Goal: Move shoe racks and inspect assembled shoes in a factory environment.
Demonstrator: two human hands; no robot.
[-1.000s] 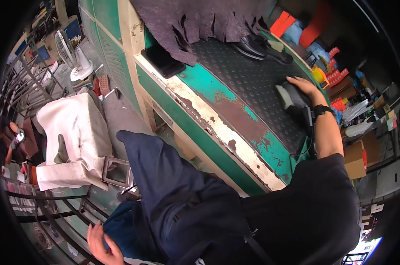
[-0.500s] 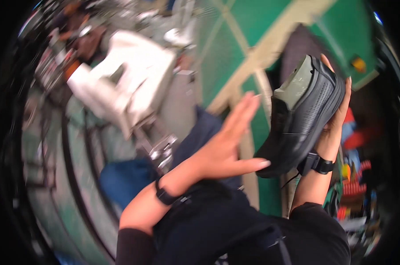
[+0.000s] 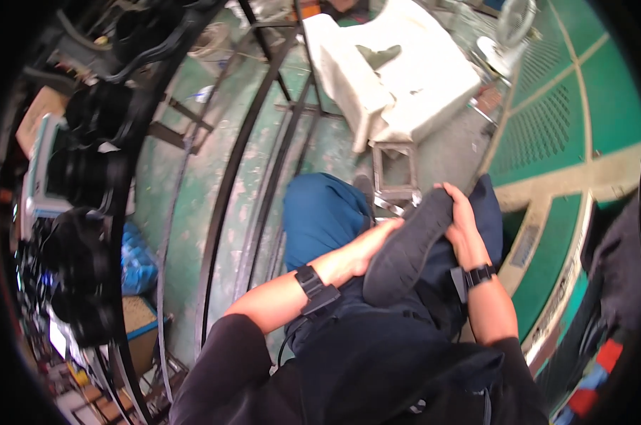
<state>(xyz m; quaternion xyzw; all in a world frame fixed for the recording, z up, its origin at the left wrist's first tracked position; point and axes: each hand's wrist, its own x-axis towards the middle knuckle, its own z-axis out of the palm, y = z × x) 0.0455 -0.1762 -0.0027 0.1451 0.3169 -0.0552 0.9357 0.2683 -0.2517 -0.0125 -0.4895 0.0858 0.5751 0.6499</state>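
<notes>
A black shoe is held over my lap with its dark sole turned up toward me. It slants, one end up and to the right, the other down by my waist. My right hand grips the upper end from the right, fingertips over its edge. My left hand is closed against the shoe's left side, its fingers partly hidden behind it. The inside of the shoe faces away and is hidden.
A white bulky block stands ahead, with a small metal frame before it. Green panels lie to my right, dark cloth beyond. Black rails and a rack of black shoes are on the left; a fan is far right.
The shoe has come from the right to over my lap and turned from its side to sole up. My left hand, open and apart before, is now on it. My view has swung left.
</notes>
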